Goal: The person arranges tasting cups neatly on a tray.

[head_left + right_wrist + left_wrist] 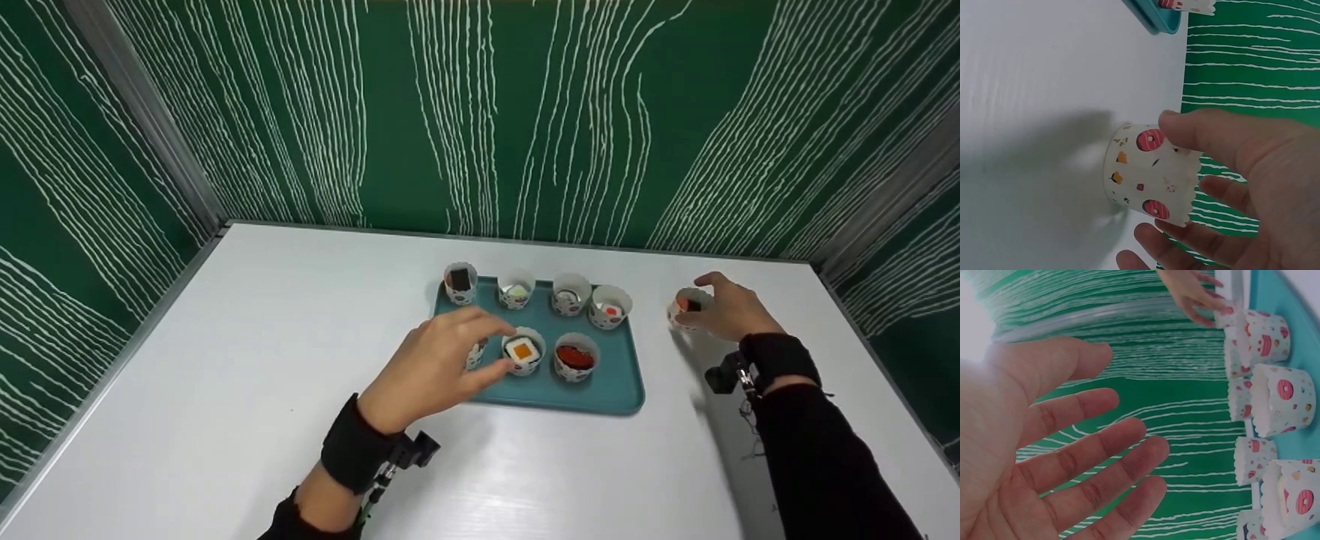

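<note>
Right hand (724, 309) pinches a sushi-filled paper cup (688, 306); left hand (435, 364) spread over tray (619, 390).

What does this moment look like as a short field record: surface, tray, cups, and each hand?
surface: white table, green walls with white lines behind
tray: teal rectangular plastic tray at table centre
cups on tray: seven small white printed paper cups visible, four in the back row, three in front, one partly hidden by the left hand
front middle cup: white paper cup with an orange-centred piece
left hand: fingers spread, relaxed, over the tray's front left, holding nothing
right hand: grips a white doughnut-print paper cup standing on the table right of the tray
</note>
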Motion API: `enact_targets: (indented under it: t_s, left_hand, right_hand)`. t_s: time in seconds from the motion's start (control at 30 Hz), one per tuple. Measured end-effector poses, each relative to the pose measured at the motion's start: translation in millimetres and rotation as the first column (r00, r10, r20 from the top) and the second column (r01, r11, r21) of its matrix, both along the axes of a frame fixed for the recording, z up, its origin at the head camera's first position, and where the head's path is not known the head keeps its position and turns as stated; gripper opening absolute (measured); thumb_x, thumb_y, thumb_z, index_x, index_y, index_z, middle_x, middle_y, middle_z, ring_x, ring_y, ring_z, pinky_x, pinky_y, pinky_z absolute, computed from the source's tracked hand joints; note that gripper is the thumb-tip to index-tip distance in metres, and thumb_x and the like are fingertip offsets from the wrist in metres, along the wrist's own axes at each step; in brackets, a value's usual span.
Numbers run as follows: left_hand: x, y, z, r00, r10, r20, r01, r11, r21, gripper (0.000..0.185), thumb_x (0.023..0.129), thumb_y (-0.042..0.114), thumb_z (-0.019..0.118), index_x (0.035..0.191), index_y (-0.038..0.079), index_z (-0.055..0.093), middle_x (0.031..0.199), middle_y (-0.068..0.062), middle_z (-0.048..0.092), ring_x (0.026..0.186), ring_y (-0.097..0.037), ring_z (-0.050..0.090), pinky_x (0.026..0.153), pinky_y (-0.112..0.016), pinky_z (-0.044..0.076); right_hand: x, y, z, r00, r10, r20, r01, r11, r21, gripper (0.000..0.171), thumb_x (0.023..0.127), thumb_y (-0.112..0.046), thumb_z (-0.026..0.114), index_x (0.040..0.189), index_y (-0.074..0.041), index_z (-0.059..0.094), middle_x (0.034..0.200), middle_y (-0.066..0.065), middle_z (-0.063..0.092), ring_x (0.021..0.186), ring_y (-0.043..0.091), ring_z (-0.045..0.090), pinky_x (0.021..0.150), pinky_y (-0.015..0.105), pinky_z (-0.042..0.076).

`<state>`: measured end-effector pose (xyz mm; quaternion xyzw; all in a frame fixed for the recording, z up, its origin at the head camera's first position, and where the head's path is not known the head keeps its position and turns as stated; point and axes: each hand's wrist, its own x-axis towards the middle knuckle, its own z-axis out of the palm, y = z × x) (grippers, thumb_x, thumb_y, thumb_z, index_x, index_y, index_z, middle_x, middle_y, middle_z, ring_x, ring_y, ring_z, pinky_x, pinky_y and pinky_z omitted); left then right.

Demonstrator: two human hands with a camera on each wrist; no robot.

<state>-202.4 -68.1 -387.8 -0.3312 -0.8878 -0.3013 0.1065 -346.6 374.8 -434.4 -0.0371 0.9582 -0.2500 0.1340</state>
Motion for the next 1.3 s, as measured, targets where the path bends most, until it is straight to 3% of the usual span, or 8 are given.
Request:
enact_targets:
  t_s: [0.23, 0.47, 0.77, 1.03, 1.3]
  left_hand:
    - [0.4, 1, -0.1, 1.000, 0.001, -0.004, -0.001, 1.000, -0.007, 0.034, 0.100, 0.027, 0.079, 0.129, 0.009, 0.075, 0.121, -0.006, 0.076, 0.111, -0.023, 0.074, 0.091, -0.039, 0.064]
    - [1.2, 1, 0.7, 1.000, 0.014, -0.013, -0.014, 1.000, -0.001, 0.031, 0.100, 0.025, 0.079, 0.127, 0.010, 0.076, 0.120, -0.005, 0.076, 0.108, -0.022, 0.074, 0.088, -0.038, 0.064]
    - [0.7, 1, 0.7, 1.000, 0.023, -0.011, -0.022, 1.000, 0.012, 0.030, 0.099, 0.024, 0.079, 0.126, 0.010, 0.076, 0.119, -0.005, 0.077, 0.104, -0.020, 0.073, 0.085, -0.036, 0.064]
    - [-0.3, 1, 0.3, 1.000, 0.012, -0.008, -0.012, 1.000, 0.006, 0.032, 0.099, 0.024, 0.079, 0.127, 0.008, 0.075, 0.121, -0.007, 0.076, 0.108, -0.022, 0.074, 0.087, -0.038, 0.064]
    - [0.2, 1, -0.3, 1.000, 0.010, -0.011, -0.010, 1.000, 0.006, 0.036, 0.100, 0.024, 0.079, 0.131, 0.008, 0.073, 0.122, -0.008, 0.076, 0.105, -0.022, 0.074, 0.084, -0.038, 0.064]
  right_hand:
    - [-1.4, 0, -3.8, 1.000, -0.016, -0.019, 0.016, 1.000, 0.000, 0.081, 0.100, -0.039, 0.069, 0.154, 0.009, 0.034, 0.137, 0.042, 0.056, 0.110, 0.043, 0.063, 0.082, 0.042, 0.052]
    - [-1.1, -3, -8.7, 0.999, -0.020, -0.033, 0.019, 0.999, -0.027, 0.071, 0.099, -0.032, 0.071, 0.146, 0.008, 0.036, 0.130, 0.041, 0.063, 0.092, 0.033, 0.065, 0.069, 0.035, 0.048]
    - [3.2, -2, -13.4, 0.997, -0.052, -0.051, 0.050, 0.998, -0.040, 0.072, 0.098, -0.035, 0.070, 0.145, 0.006, 0.034, 0.124, 0.040, 0.065, 0.087, 0.031, 0.065, 0.068, 0.035, 0.048]
    - [7.0, -3, -5.8, 0.996, -0.060, -0.064, 0.058, 0.998, -0.026, 0.071, 0.100, -0.041, 0.068, 0.144, 0.004, 0.036, 0.136, 0.043, 0.061, 0.091, 0.032, 0.064, 0.072, 0.036, 0.048]
    - [13.5, -14, 7.9, 0.997, -0.034, -0.064, 0.029, 0.997, -0.078, 0.075, 0.102, -0.050, 0.067, 0.147, 0.001, 0.035, 0.160, 0.027, 0.051, 0.109, 0.036, 0.064, 0.086, 0.043, 0.046]
